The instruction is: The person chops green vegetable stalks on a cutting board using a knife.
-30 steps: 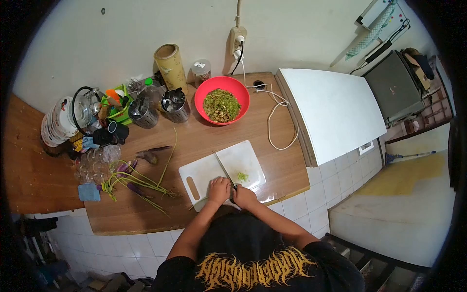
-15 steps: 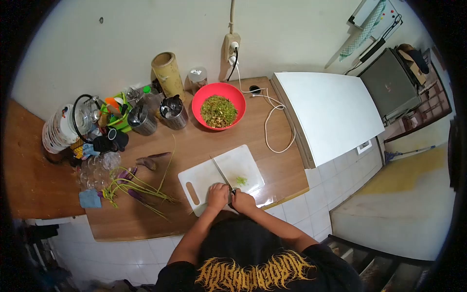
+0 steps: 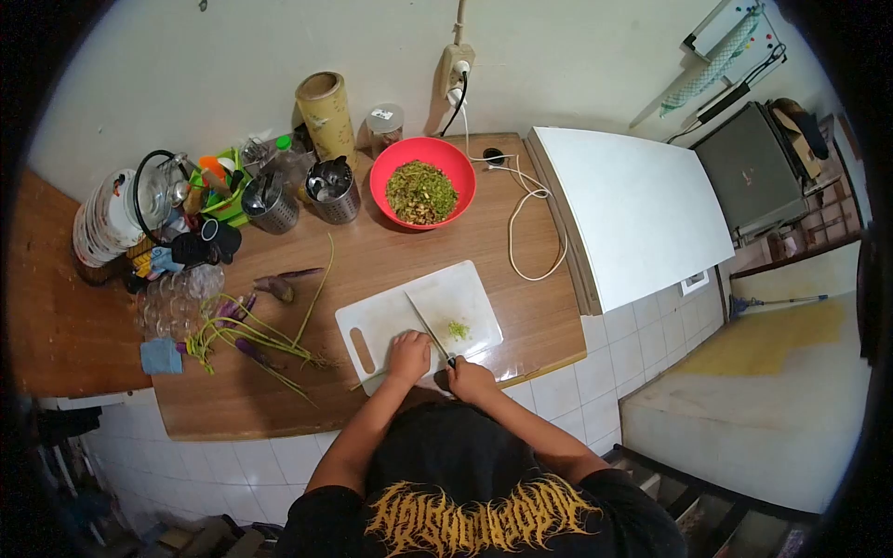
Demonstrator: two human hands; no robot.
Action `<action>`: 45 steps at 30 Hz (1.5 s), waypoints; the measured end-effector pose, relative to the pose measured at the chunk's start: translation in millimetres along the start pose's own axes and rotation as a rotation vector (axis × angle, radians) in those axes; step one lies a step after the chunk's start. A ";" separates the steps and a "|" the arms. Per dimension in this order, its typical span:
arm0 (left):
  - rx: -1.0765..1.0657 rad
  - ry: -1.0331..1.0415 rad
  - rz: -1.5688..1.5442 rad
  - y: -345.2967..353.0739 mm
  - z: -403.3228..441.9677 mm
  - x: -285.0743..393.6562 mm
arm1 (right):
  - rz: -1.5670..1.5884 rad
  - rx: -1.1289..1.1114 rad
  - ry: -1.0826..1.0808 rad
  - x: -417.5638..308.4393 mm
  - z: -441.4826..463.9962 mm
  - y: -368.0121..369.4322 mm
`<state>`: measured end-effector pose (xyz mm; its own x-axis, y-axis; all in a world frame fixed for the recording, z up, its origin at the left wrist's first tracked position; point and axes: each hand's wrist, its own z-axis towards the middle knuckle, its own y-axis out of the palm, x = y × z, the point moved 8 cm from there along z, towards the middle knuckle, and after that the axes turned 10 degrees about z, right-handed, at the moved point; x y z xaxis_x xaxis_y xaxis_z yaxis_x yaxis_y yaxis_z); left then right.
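My right hand [image 3: 472, 379] is closed round the dark handle of a kitchen knife [image 3: 428, 325], whose blade points away from me across the white cutting board [image 3: 391, 316]. Just left of the blade, my left hand [image 3: 409, 356] rests on the board with curled fingers. A thin green stalk [image 3: 366, 380] pokes out beside my left wrist and seems to run under that hand; its other end is hidden. Right of the blade lies a small heap of chopped green pieces [image 3: 458, 330].
A red bowl [image 3: 379, 191] of chopped greens stands behind the board. Long green stalks [image 3: 270, 344] and purple vegetables [image 3: 276, 286] lie to the left. Steel utensil holders [image 3: 335, 203], a tall yellow roll [image 3: 326, 121] and a white cable [image 3: 512, 237] are farther back. A white cabinet [image 3: 633, 214] borders the right.
The view has shifted slightly, so the table sits a little higher in it. Both hands stay at the board, and the knife has moved slightly relative to my left hand.
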<state>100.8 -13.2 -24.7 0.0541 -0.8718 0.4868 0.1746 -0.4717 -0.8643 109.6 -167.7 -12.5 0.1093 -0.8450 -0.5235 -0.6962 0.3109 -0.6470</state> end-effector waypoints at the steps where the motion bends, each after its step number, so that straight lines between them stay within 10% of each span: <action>1: -0.002 0.003 0.000 -0.2 0.8 0.2 | 0.004 0.005 0.000 0.2 2.2 2.5; 45: 0.082 0.097 0.033 -8.6 -10.3 3.9 | 0.046 0.026 0.008 2.9 -1.9 -8.0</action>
<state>89.5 -13.9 -16.6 -0.0336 -0.8974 0.4400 0.2543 -0.4334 -0.8645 114.1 -173.5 -7.9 0.0716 -0.8331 -0.5485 -0.6818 0.3605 -0.6366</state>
